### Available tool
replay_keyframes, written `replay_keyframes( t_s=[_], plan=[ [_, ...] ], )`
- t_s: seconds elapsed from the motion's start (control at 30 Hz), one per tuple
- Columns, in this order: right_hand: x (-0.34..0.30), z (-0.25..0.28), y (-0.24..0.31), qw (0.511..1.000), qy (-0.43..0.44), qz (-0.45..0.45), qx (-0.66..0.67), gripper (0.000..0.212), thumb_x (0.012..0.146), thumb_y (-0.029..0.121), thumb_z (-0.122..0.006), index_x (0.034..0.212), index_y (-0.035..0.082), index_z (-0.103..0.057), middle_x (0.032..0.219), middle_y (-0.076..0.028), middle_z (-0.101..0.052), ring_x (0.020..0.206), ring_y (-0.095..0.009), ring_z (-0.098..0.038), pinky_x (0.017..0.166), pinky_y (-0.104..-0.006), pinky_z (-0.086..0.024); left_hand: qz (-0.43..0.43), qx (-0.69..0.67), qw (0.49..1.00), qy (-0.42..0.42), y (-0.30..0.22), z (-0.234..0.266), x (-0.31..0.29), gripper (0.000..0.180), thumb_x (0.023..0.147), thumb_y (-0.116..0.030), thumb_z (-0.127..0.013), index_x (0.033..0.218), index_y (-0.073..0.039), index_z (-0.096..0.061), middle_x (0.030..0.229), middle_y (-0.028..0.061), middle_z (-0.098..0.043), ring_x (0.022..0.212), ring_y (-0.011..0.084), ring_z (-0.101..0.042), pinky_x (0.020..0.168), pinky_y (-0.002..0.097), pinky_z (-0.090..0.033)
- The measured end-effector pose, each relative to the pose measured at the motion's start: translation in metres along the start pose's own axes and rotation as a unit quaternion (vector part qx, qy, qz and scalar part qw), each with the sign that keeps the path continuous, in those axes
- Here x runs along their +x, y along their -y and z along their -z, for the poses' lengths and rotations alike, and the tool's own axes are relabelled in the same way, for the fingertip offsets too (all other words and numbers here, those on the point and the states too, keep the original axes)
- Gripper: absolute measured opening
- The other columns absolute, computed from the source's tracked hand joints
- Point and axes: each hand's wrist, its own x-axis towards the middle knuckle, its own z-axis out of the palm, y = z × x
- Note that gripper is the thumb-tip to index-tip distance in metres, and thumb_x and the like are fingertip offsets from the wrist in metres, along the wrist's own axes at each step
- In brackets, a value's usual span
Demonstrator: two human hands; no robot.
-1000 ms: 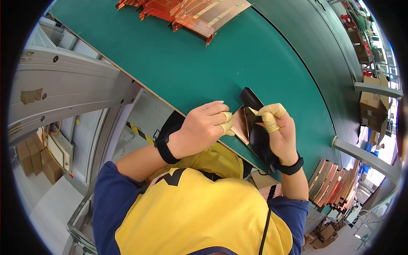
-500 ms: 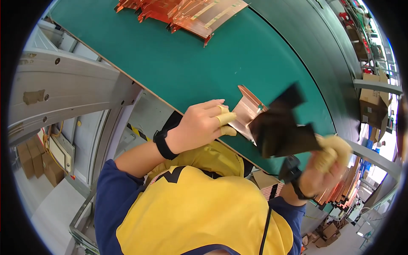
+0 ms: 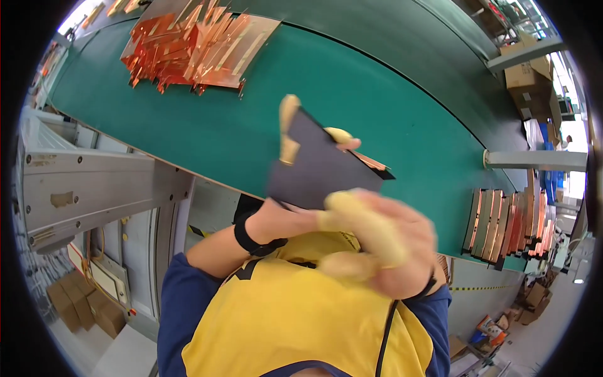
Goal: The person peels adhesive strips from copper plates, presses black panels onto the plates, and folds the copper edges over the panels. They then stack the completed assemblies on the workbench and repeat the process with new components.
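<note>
My left hand [image 3: 276, 221] grips a dark grey sheet [image 3: 323, 166] with black edges, tilted up over the green table. Its fingers, in yellow finger cots, curl round the sheet's far side. A copper-coloured edge [image 3: 370, 161] shows behind the sheet at its right; most of that copper piece is hidden. At the sheet's lower right corner, my right hand [image 3: 392, 242] is smeared by motion. It wears yellow finger cots too, and I cannot tell if it touches the sheet.
Thin bent copper sheets [image 3: 188, 50] lie piled at the table's far left. Along its right end stands a row of upright copper and dark plates [image 3: 505, 220]. A metal post [image 3: 534, 160] juts over the right side. A grey machine frame [image 3: 94, 195] borders the left.
The dark sheet, earlier in my right hand, is now in my left and nearer the middle. The copper piece has left the tabletop. My view has swung, bringing in the row of plates.
</note>
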Motion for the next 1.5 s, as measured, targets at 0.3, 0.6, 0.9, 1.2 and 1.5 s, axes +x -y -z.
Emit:
replay_keyframes(
  t_s=[0.3, 0.6, 0.9, 1.2, 1.5],
  plan=[
    [-0.053, 0.033, -0.031, 0.972, 0.025, -0.215, -0.094, 0.103, 0.059, 0.043, -0.086, 0.140, 0.000, -0.038, 0.134, -0.016, -0.050, 0.123, -0.034, -0.047, 0.100, -0.0425, -0.040, -0.079, -0.021, 0.996, -0.026, 0.010, -0.014, 0.007, 0.140, 0.060, -0.031, -0.092, 0.150, -0.029, 0.015, 0.138, 0.0140, -0.038, 0.132, 0.0325, -0.038, 0.105, 0.0518, -0.038],
    [-0.081, 0.043, -0.057, 0.980, 0.028, -0.187, -0.056, 0.117, 0.054, 0.037, -0.089, 0.147, 0.002, -0.027, 0.131, -0.014, -0.052, 0.117, -0.032, -0.049, 0.097, -0.0416, -0.043, -0.020, -0.009, 0.997, -0.069, 0.029, -0.049, 0.010, 0.130, 0.061, -0.048, -0.087, 0.151, -0.034, 0.005, 0.145, 0.0137, -0.032, 0.137, 0.0409, -0.030, 0.106, 0.0558, -0.037],
    [-0.094, 0.026, -0.069, 0.985, -0.017, -0.152, -0.085, 0.098, 0.059, 0.026, -0.087, 0.141, 0.001, -0.039, 0.126, -0.014, -0.054, 0.113, -0.032, -0.052, 0.090, -0.0394, -0.048, -0.028, 0.007, 0.999, -0.037, 0.041, -0.042, 0.013, 0.131, 0.062, -0.044, -0.088, 0.151, -0.028, 0.007, 0.141, 0.0139, -0.036, 0.134, 0.0375, -0.034, 0.105, 0.0538, -0.038],
    [-0.088, 0.058, -0.066, 0.945, -0.072, -0.257, 0.189, 0.069, 0.067, 0.016, -0.084, 0.128, 0.000, -0.055, 0.108, -0.014, -0.064, 0.096, -0.027, -0.060, 0.079, -0.0336, -0.050, -0.022, -0.079, 0.997, -0.008, 0.031, -0.043, 0.020, 0.136, 0.062, -0.033, -0.090, 0.151, -0.024, 0.013, 0.140, 0.0168, -0.038, 0.132, 0.0354, -0.039, 0.104, 0.0523, -0.040],
    [-0.110, 0.054, -0.110, 0.943, -0.078, -0.321, -0.029, 0.016, 0.079, 0.001, -0.072, 0.094, 0.002, -0.071, 0.081, -0.007, -0.068, 0.070, -0.014, -0.060, 0.064, -0.0251, -0.048, 0.146, 0.282, 0.946, -0.066, 0.014, -0.004, -0.013, 0.088, 0.071, -0.020, -0.085, 0.144, -0.007, -0.038, 0.120, 0.0188, -0.059, 0.109, 0.0320, -0.060, 0.087, 0.0395, -0.052]
  ],
)
